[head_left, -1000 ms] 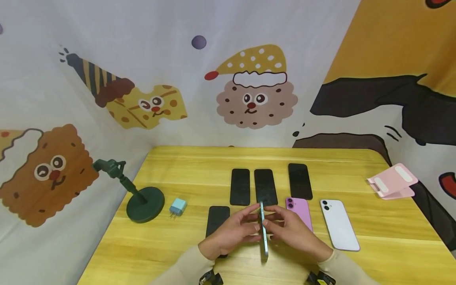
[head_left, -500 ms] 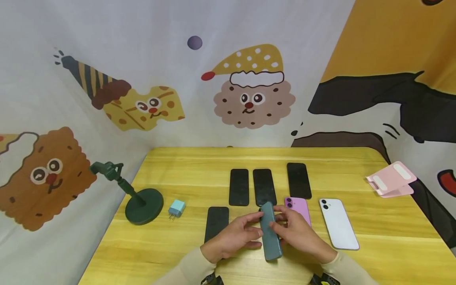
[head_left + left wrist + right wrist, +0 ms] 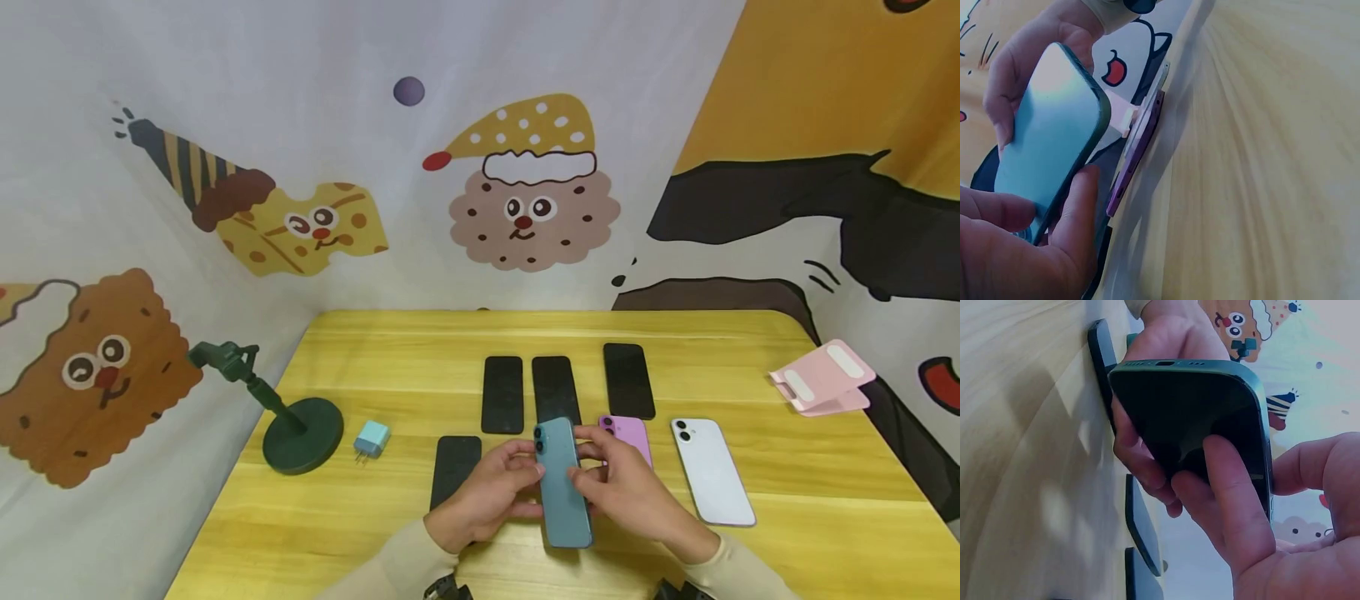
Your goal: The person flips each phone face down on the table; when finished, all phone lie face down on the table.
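Observation:
A teal smartphone (image 3: 564, 492) is held above the table between both hands, its back and camera toward the head view. The left hand (image 3: 491, 492) grips its left edge, thumb on the back. On the opposite edge the right hand (image 3: 626, 492) pinches it, thumb on the back; in the right wrist view, fingers (image 3: 1235, 494) lie across the dark screen (image 3: 1191, 419). A dark phone (image 3: 453, 471) lies partly under the left hand. Beyond the right hand are a purple phone (image 3: 632, 435), partly covered, and a white phone (image 3: 712, 471), both back up.
Several dark phones, such as the back-left one (image 3: 502, 394) and the back-right one (image 3: 629, 380), lie on the wooden table (image 3: 420, 350). A green stand (image 3: 303, 435) and a blue charger (image 3: 372, 438) are at left; a pink folding stand (image 3: 823, 377) is at right.
The teal phone has turned from edge-on to show its back and camera to the head view. Both hands have kept hold of it and stayed in nearly the same place.

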{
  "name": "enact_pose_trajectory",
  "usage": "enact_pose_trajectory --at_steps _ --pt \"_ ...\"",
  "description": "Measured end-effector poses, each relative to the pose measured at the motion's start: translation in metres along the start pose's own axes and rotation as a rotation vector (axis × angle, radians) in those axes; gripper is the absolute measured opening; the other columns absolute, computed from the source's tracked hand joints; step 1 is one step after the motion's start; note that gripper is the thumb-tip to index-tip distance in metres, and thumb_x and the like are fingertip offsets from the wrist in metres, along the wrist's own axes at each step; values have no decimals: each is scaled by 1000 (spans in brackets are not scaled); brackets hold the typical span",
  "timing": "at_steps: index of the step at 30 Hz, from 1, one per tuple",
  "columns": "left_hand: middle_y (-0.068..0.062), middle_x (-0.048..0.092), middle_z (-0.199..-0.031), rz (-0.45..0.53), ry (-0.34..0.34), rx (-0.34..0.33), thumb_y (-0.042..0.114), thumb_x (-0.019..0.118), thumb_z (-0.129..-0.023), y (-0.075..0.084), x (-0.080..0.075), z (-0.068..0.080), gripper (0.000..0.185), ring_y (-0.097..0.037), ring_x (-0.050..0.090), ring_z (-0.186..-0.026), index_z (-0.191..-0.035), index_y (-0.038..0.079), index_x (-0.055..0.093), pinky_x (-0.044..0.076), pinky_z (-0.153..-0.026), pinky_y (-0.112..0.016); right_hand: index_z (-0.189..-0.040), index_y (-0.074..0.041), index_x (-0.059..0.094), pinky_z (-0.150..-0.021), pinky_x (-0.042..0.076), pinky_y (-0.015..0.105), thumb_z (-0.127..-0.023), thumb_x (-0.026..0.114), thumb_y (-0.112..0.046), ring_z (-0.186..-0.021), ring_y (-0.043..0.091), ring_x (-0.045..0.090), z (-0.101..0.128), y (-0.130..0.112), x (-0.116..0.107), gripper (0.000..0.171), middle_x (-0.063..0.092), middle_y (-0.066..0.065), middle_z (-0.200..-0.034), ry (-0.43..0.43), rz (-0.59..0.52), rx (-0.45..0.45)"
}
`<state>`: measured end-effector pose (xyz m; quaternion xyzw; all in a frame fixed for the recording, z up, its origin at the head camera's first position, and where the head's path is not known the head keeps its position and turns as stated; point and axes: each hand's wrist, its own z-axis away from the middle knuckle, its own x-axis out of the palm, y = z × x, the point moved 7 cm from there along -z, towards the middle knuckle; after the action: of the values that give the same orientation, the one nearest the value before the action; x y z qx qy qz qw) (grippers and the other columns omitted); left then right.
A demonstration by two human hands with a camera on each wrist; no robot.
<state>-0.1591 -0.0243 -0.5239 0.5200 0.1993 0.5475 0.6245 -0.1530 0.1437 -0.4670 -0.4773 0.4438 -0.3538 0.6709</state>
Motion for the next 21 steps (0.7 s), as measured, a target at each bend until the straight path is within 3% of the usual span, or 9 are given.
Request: enact_pose_trajectory --at_steps 5,11,18,21 --pt "-8 68 -110 -36 54 8 9 64 -105 -2 -5 -2 32 -19 67 -93 -136 5 57 62 -64 -35 -153 7 42 -59 64 37 -100 71 -11 -89 25 75 0 4 0 63 67 27 -127 21 18 16" --pt "-11 64 -118 -125 109 29 9 64 -105 1 -11 -1 36 -19 67 -98 -139 2 59 66 -71 -42 -153 7 44 -59 64 42 -98 74 -9 -80 21 71 -2 13 -2 64 64 19 -112 38 9 43" --pt "-12 58 -117 -192 104 74 6 64 -104 7 -10 2 50 -17 63 -98 -152 1 53 66 -74 -39 -157 8 40 -57 64 38 -97 75 -7 -70 15 67 -6 26 -5 71 61 15 -101 72 52 23" --pt "-12 56 -118 -209 94 89 4 64 -103 7 -9 5 55 -17 62 -96 -156 4 49 66 -74 -37 -158 6 41 -55 63 33 -95 77 -6 -67 12 66 -7 31 -6 73 64 12 -97 99 125 10"
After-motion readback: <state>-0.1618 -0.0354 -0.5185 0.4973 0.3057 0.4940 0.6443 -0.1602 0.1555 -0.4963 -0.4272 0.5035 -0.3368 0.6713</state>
